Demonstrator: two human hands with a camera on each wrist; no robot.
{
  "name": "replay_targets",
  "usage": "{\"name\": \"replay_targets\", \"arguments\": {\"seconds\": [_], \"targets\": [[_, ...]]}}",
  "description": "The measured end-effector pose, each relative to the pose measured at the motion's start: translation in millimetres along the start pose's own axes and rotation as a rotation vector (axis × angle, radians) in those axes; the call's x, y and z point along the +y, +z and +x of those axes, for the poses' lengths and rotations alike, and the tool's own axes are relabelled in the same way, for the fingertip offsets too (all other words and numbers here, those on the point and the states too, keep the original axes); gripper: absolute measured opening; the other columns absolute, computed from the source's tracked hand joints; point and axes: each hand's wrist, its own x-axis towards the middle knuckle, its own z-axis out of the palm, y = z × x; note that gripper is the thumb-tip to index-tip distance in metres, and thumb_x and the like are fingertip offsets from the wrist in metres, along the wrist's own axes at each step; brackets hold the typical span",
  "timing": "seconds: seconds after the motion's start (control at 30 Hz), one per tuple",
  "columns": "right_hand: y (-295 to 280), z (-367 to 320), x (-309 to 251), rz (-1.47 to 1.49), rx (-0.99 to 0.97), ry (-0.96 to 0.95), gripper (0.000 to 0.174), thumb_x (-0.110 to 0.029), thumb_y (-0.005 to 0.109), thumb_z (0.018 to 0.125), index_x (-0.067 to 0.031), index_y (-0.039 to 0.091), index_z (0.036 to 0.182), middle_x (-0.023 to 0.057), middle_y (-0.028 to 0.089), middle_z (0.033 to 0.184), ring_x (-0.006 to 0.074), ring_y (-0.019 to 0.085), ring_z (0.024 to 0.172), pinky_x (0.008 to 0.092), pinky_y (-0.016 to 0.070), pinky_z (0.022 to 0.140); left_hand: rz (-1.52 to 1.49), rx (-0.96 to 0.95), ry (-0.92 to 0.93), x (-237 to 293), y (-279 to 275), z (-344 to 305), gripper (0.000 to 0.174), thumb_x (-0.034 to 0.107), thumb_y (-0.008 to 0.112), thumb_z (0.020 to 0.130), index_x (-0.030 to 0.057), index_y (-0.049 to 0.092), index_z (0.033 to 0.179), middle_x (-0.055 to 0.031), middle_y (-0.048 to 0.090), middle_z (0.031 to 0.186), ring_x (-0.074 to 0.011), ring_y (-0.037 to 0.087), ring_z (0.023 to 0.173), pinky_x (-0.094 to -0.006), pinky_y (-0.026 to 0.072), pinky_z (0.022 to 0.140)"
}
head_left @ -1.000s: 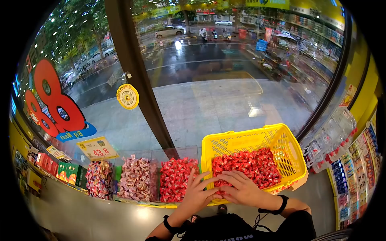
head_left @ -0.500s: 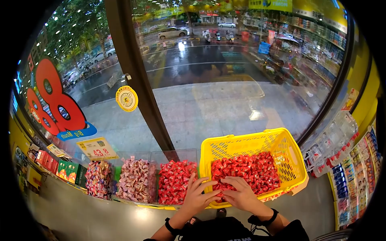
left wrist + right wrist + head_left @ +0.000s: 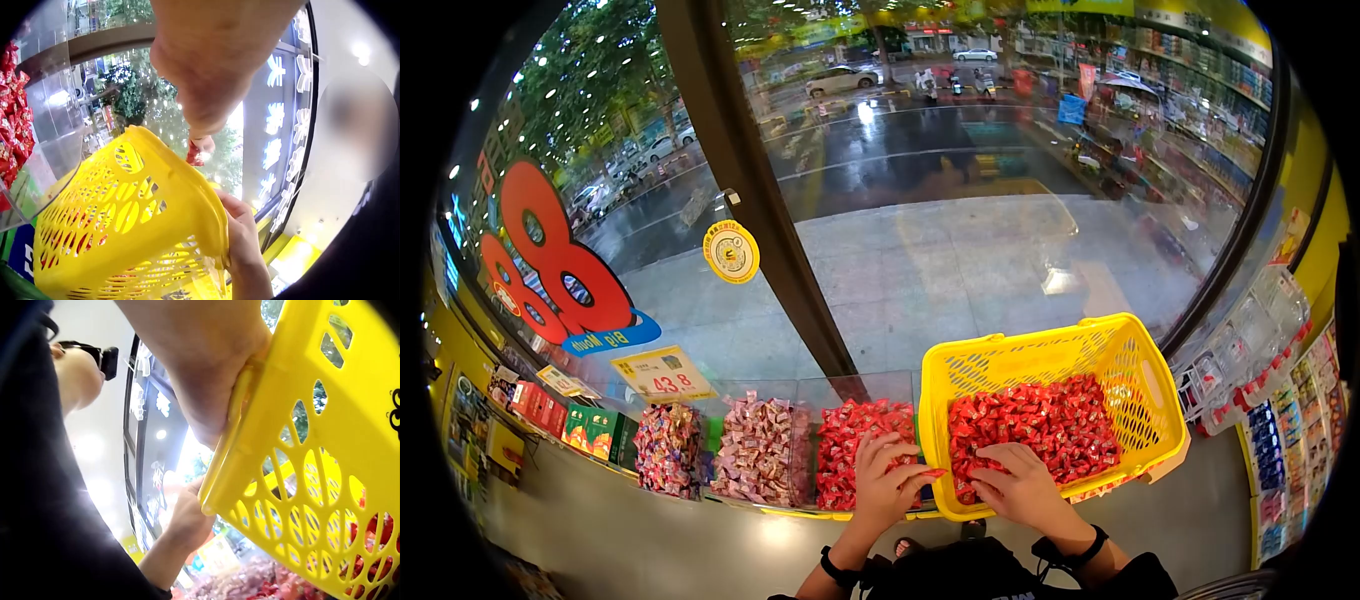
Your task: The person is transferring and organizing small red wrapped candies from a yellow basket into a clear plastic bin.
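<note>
Fingers of the left hand curled down over the clear plastic bin, pinching a few small red-wrapped sweets. From the left wrist, just a red wrapper poking out under the fingertips. Right hand laid across the near rim of the yellow perforated plastic basket, fingertips bent down onto the heap inside. Gripped on that rim, as both wrist views show. Basket set at the right end of the row of bins, hard beside the clear one; touching or just apart, cannot tell.

Judging by the levels:
- **Bin:** heaped with red sweets nearly to its front edge, so probably well on the way to full.
- **Basket:** floor covered wall to wall by a thick red layer, so apparently the larger share not yet carried across.
- **In hand:** one small pinch held over the bin, not yet let go.

Further left, a bin of pink-wrapped sweets, then a bin of mixed-colour sweets. Behind them a yellow price card marked 43.8, all against the shop window.
</note>
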Motion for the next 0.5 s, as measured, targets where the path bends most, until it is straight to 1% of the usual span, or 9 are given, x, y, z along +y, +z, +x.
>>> {"name": "replay_targets", "arguments": {"seconds": [0.03, 0.07, 0.17, 0.2, 0.3, 0.37, 0.4, 0.5], "targets": [[1, 0, 0, -0.014, 0.023, 0.012, 0.019, -0.013, 0.081, 0.083, -0.0079, 0.076, 0.100, 0.0099, 0.068, 0.122, 0.0321, 0.067, 0.111, 0.0447, 0.0547, 0.097, -0.001, 0.024, -0.033, -5, -3, -1, 0.018, 0.025, 0.090, 0.078, 0.0167, 0.080, 0.091, 0.0003, 0.070, 0.116, -0.0324, 0.060, 0.125, -0.0615, 0.0361, 0.118], [1, 1, 0, -0.033, 0.043, 0.022, 0.019, -0.013, 0.081, 0.083, -0.0075, 0.076, 0.100, 0.0104, 0.068, 0.120, 0.0323, 0.067, 0.109, 0.0449, 0.0553, 0.096, 0.010, 0.050, -0.047, -12, -2, -5, 0.017, 0.025, 0.088, 0.081, 0.0137, 0.077, 0.089, -0.0013, 0.070, 0.115, -0.0334, 0.061, 0.124, -0.0598, 0.0365, 0.118], [1, 4, -4, -0.088, 0.069, 0.029, 0.019, -0.011, 0.080, 0.082, -0.0064, 0.076, 0.100, 0.0120, 0.069, 0.119, 0.0333, 0.068, 0.108, 0.0460, 0.0557, 0.095, 0.009, 0.108, -0.153, -29, -1, -21, 0.016, 0.022, 0.087, 0.083, 0.0122, 0.076, 0.090, -0.0027, 0.070, 0.115, -0.0340, 0.061, 0.123, -0.0585, 0.0364, 0.118], [2, 5, -4, -0.098, 0.070, 0.029, 0.020, -0.011, 0.080, 0.082, -0.0061, 0.075, 0.100, 0.0124, 0.069, 0.119, 0.0337, 0.067, 0.109, 0.0463, 0.0556, 0.096, -0.008, 0.105, -0.183, -35, -1, -26, 0.017, 0.023, 0.085, 0.084, 0.0117, 0.076, 0.093, -0.0042, 0.070, 0.120, -0.0348, 0.059, 0.127, -0.0586, 0.0365, 0.118], [3, 5, -7, -0.142, 0.072, 0.044, 0.021, -0.010, 0.079, 0.081, -0.0055, 0.075, 0.102, 0.0136, 0.068, 0.121, 0.0348, 0.067, 0.110, 0.0474, 0.0554, 0.098, 0.161, -0.028, -0.222, -51, -3, -43, 0.019, 0.026, 0.085, 0.085, 0.0126, 0.078, 0.097, -0.0067, 0.066, 0.129, -0.0360, 0.054, 0.133, -0.0603, 0.0350, 0.119], [4, 4, -10, -0.185, 0.070, 0.065, 0.022, -0.010, 0.079, 0.081, -0.0054, 0.075, 0.102, 0.0143, 0.068, 0.122, 0.0354, 0.066, 0.112, 0.0481, 0.0552, 0.099, 0.228, -0.119, -0.232, -62, -4, -58, 0.023, 0.028, 0.084, 0.086, 0.0139, 0.079, 0.104, -0.0084, 0.063, 0.136, -0.0372, 0.051, 0.137, -0.0616, 0.0328, 0.120], [6, 2, -8, -0.188, 0.044, 0.080, 0.027, -0.011, 0.079, 0.081, -0.0058, 0.075, 0.107, 0.0154, 0.067, 0.126, 0.0368, 0.065, 0.116, 0.0491, 0.0542, 0.103, 0.259, -0.162, -0.234, -65, -4, -60, 0.025, 0.029, 0.084, 0.086, 0.0146, 0.080, 0.107, -0.0093, 0.061, 0.140, -0.0378, 0.049, 0.139, -0.0622, 0.0317, 0.121], [10, 4, -11, -0.267, 0.058, 0.089, 0.032, -0.012, 0.079, 0.083, -0.0068, 0.075, 0.114, 0.0156, 0.066, 0.130, 0.0372, 0.065, 0.119, 0.0499, 0.0527, 0.106, 0.262, -0.169, -0.247, -64, -6, -61, 0.039, 0.032, 0.085, 0.086, 0.0141, 0.079, 0.120, -0.0097, 0.058, 0.149, -0.0408, 0.048, 0.141, -0.0604, 0.0293, 0.123]]}}
